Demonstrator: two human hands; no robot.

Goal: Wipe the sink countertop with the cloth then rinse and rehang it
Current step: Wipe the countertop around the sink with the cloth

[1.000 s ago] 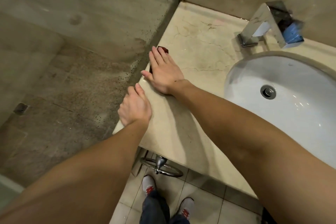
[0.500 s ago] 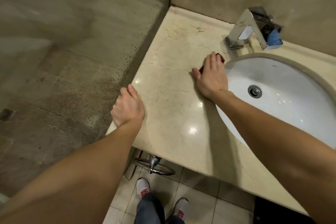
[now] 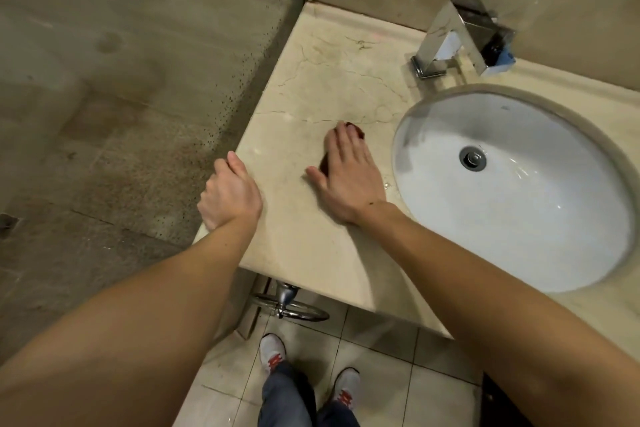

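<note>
cloth (image 3: 359,131) mostly hidden under right hand (image 3: 346,180), sink (image 3: 519,218) cropped at right

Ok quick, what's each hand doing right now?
Left hand: closed, gripping the countertop edge.
Right hand: open, flat, pressing the dark red cloth onto the countertop.
</note>
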